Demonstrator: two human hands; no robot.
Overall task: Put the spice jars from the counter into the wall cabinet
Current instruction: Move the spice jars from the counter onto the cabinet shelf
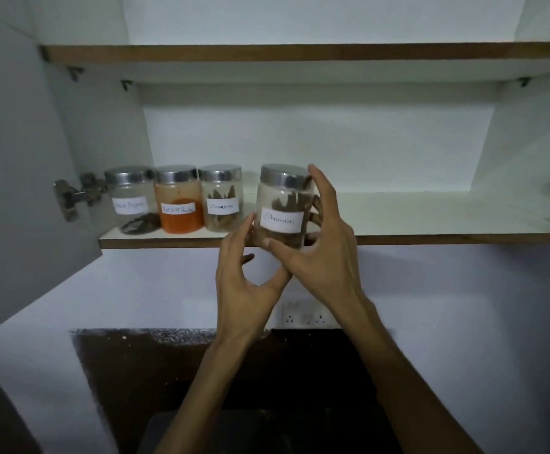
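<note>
Head view shows two bare arms reaching up from the dark surface [175, 371] toward the shelf [398, 239]. Both hands are on one jar [281, 204] with brown sticks inside. The right hand [322, 247] wraps around its right side and bottom. The left hand [244, 273] touches its left side with a fingertip. This jar sits at the front edge of the shelf. Farther back on the shelf, to its left, stand three more jars: another brown jar [222, 198], a red powder jar [178, 199], and a pepper jar [131, 198].
</note>
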